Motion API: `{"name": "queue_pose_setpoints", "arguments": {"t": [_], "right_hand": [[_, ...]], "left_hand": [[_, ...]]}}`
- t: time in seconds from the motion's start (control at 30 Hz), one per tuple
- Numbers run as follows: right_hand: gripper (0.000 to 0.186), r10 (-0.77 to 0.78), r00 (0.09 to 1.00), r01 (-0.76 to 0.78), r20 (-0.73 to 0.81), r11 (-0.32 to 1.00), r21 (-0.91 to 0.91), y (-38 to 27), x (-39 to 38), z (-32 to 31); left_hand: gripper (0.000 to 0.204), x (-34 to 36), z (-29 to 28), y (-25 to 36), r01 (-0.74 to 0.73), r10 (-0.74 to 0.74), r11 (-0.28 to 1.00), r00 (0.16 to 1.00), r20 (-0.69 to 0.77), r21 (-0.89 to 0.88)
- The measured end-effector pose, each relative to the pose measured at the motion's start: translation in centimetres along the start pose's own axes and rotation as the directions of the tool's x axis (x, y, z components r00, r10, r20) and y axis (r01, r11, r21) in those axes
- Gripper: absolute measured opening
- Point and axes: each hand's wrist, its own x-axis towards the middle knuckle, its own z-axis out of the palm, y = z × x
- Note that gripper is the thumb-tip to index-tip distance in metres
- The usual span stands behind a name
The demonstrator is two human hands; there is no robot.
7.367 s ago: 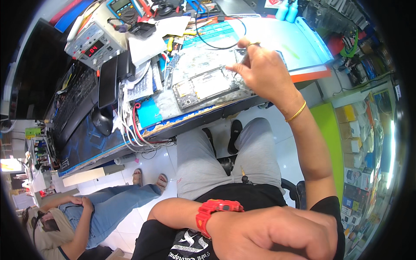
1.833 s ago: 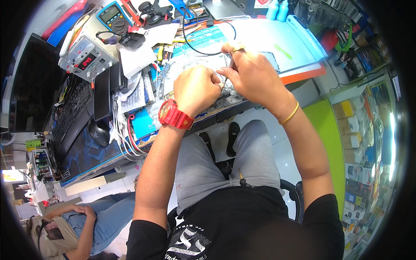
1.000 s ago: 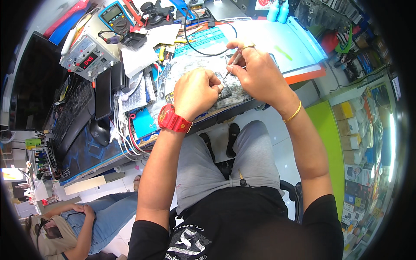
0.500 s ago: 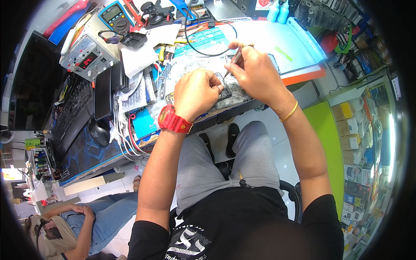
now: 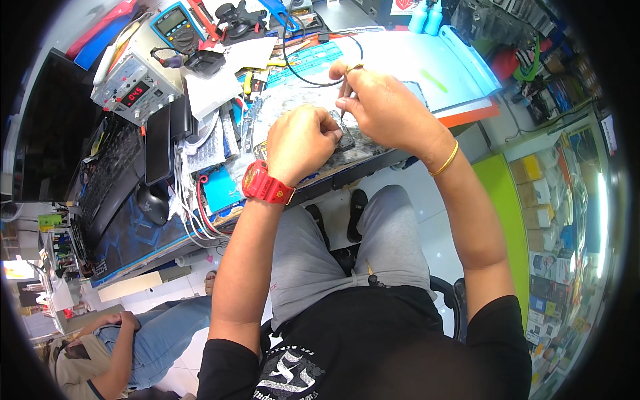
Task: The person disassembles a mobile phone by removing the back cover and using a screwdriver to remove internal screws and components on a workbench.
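Observation:
My left hand point(image 5: 300, 140), with a red watch point(image 5: 267, 183) on its wrist, is closed at the near edge of the worktop. Its fingertips pinch the side of a small dark device point(image 5: 346, 142), whose kind I cannot make out. Above the device, my right hand point(image 5: 393, 110) grips a thin, pointed tool point(image 5: 344, 97) like a pen. The tip points down at the device's upper part; whether it touches is too small to tell. Fingers cover part of the device. Under both lies a grey, marbled work mat point(image 5: 273, 107).
Left of my hands stand a power supply point(image 5: 137, 90), a blue multimeter point(image 5: 177, 28), a black phone point(image 5: 159, 145) and a mouse point(image 5: 152, 203). A black cable point(image 5: 285, 57) loops behind the mat. A light-blue tray point(image 5: 463, 67) lies at right. Another person point(image 5: 100, 360) sits lower left.
My right hand has shifted slightly left, and the tool now stands more upright over the device. My left hand has stayed almost still. The power supply's red display has changed.

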Motion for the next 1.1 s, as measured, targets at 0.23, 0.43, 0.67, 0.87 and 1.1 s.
{"name": "queue_pose_setpoints", "arguments": {"t": [0.23, 0.43, 0.67, 0.87, 1.1], "right_hand": [[0.034, -0.072, 0.997, 0.076, -0.027, 0.986, 0.152, 0.3, -0.2, 0.5], [0.034, -0.009, 0.997, 0.005, -0.078, 0.998, -0.055, 0.6, -0.2, 1.0], [0.040, 0.048, 0.994, -0.059, -0.101, 0.992, -0.111, 0.0, -0.5, 0.8], [0.042, 0.039, 0.994, -0.045, -0.099, 0.997, -0.060, -0.1, -0.7, 0.7], [0.037, -0.072, 0.993, 0.076, -0.091, 0.996, 0.045, 0.6, -0.5, 1.2]], "left_hand": [[0.025, 0.0, 0.1, -1.0, 0.037, -0.039, 0.991, 0.999, -0.016, -0.128], [0.026, -0.8, 0.3, -1.1, -0.075, 0.070, 0.993, 0.996, -0.062, -0.092], [0.020, -0.9, 1.7, -0.8, -0.167, 0.140, 0.980, 0.967, -0.211, -0.113], [0.018, -1.5, 2.6, -1.0, -0.242, 0.246, 0.969, 0.927, -0.283, 0.049], [0.012, -2.9, 3.2, 0.0, -0.209, 0.282, 0.942, 0.917, -0.282, 0.261]]}}
